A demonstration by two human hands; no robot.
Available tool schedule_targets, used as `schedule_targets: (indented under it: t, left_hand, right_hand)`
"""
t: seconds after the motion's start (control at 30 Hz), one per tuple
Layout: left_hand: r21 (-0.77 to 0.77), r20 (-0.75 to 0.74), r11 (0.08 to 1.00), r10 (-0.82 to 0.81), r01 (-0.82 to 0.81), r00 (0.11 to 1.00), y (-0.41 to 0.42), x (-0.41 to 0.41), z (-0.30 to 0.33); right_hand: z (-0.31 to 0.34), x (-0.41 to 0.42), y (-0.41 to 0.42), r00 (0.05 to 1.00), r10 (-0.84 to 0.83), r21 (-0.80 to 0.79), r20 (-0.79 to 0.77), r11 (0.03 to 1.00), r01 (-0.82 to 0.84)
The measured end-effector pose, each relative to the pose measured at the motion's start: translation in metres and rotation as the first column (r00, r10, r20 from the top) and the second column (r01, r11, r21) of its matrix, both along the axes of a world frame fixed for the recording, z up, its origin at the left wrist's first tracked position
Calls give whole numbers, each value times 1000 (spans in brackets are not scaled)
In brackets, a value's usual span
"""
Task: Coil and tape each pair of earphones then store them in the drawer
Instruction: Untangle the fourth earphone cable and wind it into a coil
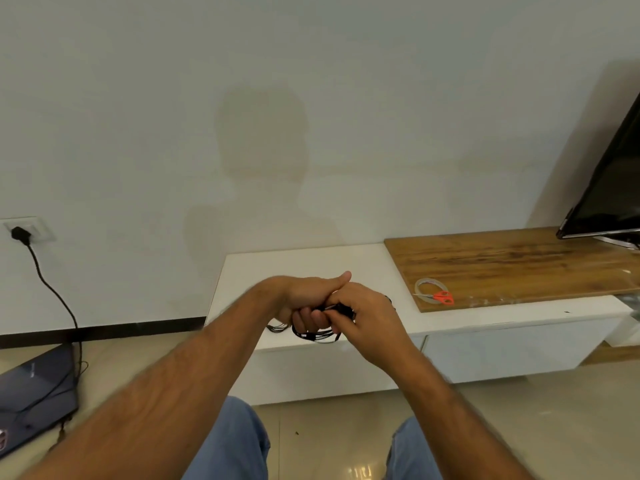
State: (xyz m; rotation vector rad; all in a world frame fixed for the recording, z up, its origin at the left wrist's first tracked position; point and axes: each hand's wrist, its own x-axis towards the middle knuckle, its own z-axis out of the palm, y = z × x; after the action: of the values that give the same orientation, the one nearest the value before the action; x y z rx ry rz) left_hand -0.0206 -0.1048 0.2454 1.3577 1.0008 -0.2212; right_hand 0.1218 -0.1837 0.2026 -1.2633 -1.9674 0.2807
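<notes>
Earphones [317, 332] — coiled, loops sideways

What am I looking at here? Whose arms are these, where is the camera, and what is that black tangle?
There is no machine: a person wears a camera on the head, so this single picture looks down along their own arms. The left hand and right hand meet over a low white cabinet and both grip a bundle of black earphones, whose looped cord hangs below the fingers. To the right a wooden board lies on the cabinet, with a roll of clear tape and orange-handled scissors on it. A dark screen stands at the far right.
</notes>
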Motion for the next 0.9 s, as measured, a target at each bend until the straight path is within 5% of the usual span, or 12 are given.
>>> schedule_targets:
  t: [0.33,0.53,0.63,0.77,0.9]
  left_hand:
    - [298,-95,935,227,-189,969,30,-1,-37]
    - [284,-68,925,281,-252,957,68,-6,-76]
    - [215,-7,929,309,-301,951,93,-6,-93]
    - [88,95,923,368,-376,925,128,-2,-116]
    - [-71,130,916,401,-395,907,159,4,-139]
  right_hand:
    - [-33,-11,46,993,-20,-297,-114,955,-15]
    - [-64,-14,90,999,9,-298,-39,954,-20]
    - [-81,-13,116,986,-30,-340,-166,940,-28]
    - [-103,0,150,815,-143,-455,-561,876,-160]
    - [-130,12,176,583,-227,-509,-780,771,-382]
